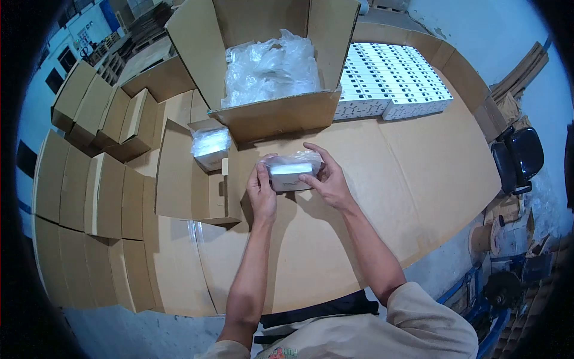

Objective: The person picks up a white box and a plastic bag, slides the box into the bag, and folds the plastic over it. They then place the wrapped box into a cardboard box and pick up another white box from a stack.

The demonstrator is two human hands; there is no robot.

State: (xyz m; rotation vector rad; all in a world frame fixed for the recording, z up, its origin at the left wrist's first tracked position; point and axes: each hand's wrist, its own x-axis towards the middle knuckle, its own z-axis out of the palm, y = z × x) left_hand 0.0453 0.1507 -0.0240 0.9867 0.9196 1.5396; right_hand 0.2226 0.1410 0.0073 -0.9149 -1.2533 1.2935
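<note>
Between my two hands, above the cardboard-covered table [382, 197], is a small white box [290, 181] with clear plastic wrap [305, 158] over its top. My left hand [262, 194] grips the box's left end, thumb toward me. The right end is held by my right hand [329, 179], its thumb on the front face and its index finger raised behind the plastic. Just left of my hands stands an open cardboard carton [185, 185]. Several plastic-wrapped white boxes [211, 146] fill its far end. Faint print on the held box is too small to read.
A large open carton [275, 119] holding clear plastic bags [272, 69] stands beyond my hands. Rows of white printed boxes [394, 78] are stacked at the back right. Several brown cartons [104, 191] line the left side. A black chair [519, 155] is off the table's right edge.
</note>
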